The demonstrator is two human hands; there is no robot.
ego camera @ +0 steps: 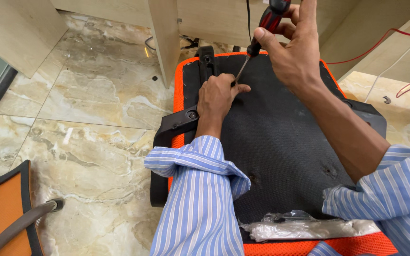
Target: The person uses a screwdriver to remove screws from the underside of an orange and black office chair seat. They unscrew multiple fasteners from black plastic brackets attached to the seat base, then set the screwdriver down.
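Observation:
An upturned chair seat (pixel 285 137) lies before me, its black fabric underside edged in orange mesh. My right hand (pixel 293 52) grips a screwdriver (pixel 262 31) with a red and black handle, its metal shaft slanting down to the seat near the far edge. My left hand (pixel 219 95) rests on the seat with fingers pinched around the screwdriver's tip. A black plastic armrest bracket (pixel 179 123) runs along the seat's left side, just beside my left wrist. Two screw holes (pixel 329 169) show in the fabric nearer to me.
Crumpled clear plastic wrap (pixel 304 226) lies on the near edge of the seat. Wooden desk panels (pixel 164 38) stand behind it. Red cables (pixel 404 33) hang at the right. Part of another orange chair piece (pixel 3 213) with a grey bar sits on the marble floor (pixel 86 118) at lower left.

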